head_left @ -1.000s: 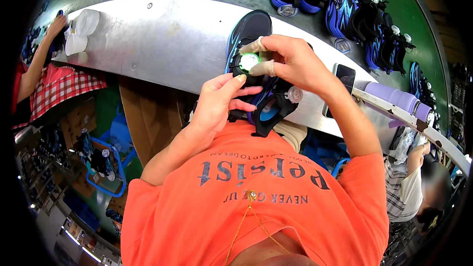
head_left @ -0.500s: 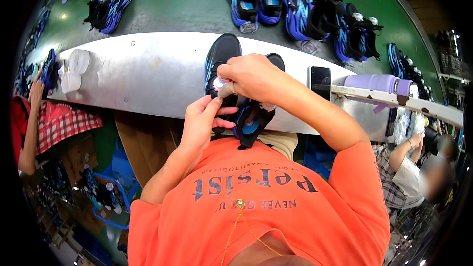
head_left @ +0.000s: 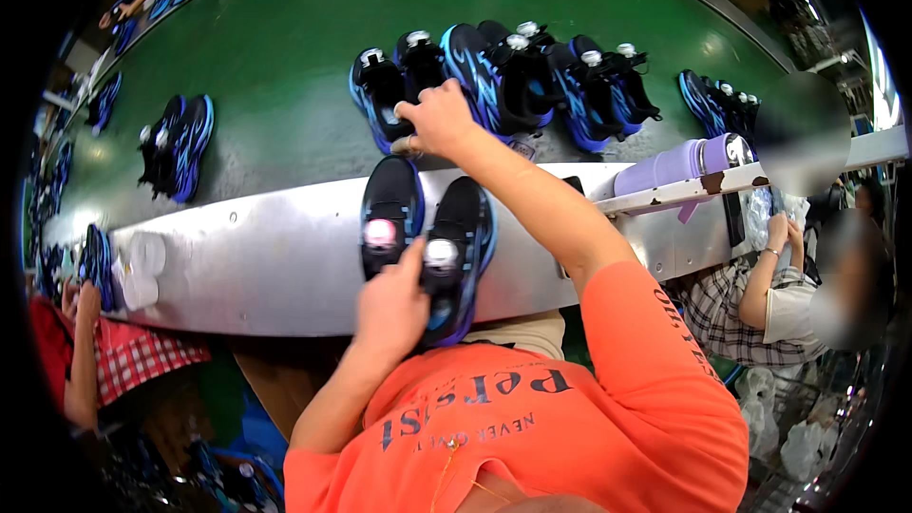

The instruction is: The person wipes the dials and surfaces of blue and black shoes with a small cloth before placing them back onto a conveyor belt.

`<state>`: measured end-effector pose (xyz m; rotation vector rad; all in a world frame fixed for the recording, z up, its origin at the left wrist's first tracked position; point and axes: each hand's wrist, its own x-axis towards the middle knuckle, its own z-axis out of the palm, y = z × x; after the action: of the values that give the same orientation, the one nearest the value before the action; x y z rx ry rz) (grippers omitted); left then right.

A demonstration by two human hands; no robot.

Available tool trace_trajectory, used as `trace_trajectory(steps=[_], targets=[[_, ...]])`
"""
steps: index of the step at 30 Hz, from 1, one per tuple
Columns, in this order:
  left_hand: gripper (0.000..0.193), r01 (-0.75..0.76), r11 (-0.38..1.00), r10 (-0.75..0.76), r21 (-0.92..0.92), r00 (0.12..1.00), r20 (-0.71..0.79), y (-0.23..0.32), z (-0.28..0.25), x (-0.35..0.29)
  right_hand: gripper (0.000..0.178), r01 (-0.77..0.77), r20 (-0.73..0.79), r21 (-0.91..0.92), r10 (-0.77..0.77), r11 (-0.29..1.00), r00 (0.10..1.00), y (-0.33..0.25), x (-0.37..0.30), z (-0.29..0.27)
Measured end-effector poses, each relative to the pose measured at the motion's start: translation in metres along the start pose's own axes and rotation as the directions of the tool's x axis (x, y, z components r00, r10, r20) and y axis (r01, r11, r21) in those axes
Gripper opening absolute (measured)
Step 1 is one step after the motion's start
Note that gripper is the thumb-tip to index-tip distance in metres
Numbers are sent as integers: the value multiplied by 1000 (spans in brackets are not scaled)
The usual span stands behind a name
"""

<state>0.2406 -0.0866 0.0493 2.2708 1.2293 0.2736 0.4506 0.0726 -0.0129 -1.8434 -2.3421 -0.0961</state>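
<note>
Item: black-blue shoe pair (head_left: 423, 237) on steel ledge (head_left: 237, 256). L hand (head_left: 391, 309) fingers loosely curled, touching dial (head_left: 440, 253). R hand (head_left: 437, 119) fingers bent, fingertips on belt shoe (head_left: 380, 95), grip unclear. Step: pair placed; next needs firm grasp on belt shoe

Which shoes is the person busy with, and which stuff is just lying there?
Busy with:
- pair of black shoes on the metal ledge, under the left hand
- shoe on the green belt, touched by the right hand

Just lying there:
- other shoe pairs
- purple bottle
- white cups
</note>
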Motion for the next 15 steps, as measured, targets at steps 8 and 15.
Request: trace_trajectory(steps=[8,15], targets=[[40,136,975,-58,175,918,-393,-144,-111,135,47,-40,-159,138,62,990,985,66,-26,2],[32,-32,933,258,358,753,-605,-140,-73,184,42,-14,-88,295,41,956,995,49,-40,-10]])
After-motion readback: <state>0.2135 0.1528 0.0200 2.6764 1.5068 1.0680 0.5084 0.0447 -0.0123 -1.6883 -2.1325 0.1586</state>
